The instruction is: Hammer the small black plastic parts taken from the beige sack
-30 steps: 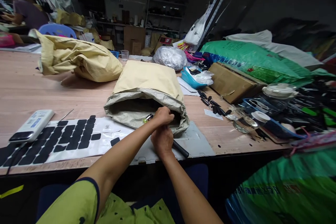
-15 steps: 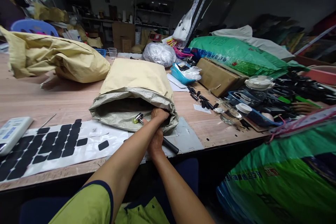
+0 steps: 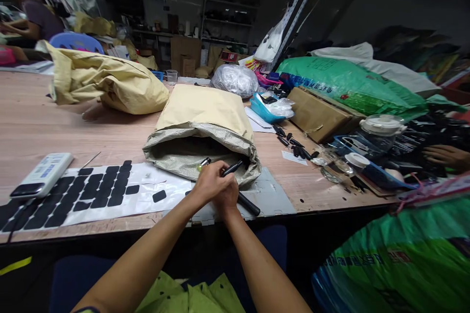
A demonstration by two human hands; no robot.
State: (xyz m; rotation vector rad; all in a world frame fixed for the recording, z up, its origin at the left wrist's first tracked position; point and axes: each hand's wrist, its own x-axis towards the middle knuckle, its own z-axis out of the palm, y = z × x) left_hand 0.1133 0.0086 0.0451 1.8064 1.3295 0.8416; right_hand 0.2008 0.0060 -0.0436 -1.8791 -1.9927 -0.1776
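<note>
An open-mouthed sack (image 3: 207,105), cream outside with a grey lining, lies on the table with its dark opening facing me. At that opening, my left hand (image 3: 211,182) is closed on a slim black pen-like piece (image 3: 232,168). My right hand (image 3: 228,198) sits just under and beside it, partly covered, wrapped round a small hammer. The hammer's shiny head (image 3: 204,163) with a yellow-green face shows left of my hands, and its black handle (image 3: 249,204) sticks out to the right. A grey board (image 3: 273,195) lies beneath.
On the left are a white sheet with black stickers (image 3: 99,186) and a white device (image 3: 43,174). Black pieces (image 3: 293,145), a cardboard box (image 3: 323,112) and a clear jar (image 3: 382,132) stand right. Another person's hand (image 3: 448,156) is far right; a person (image 3: 33,14) sits back left.
My left hand has come out of the sack's opening with the black pen-like piece. My right hand stays on the hammer. The view has shifted left, and a person now shows at back left.
</note>
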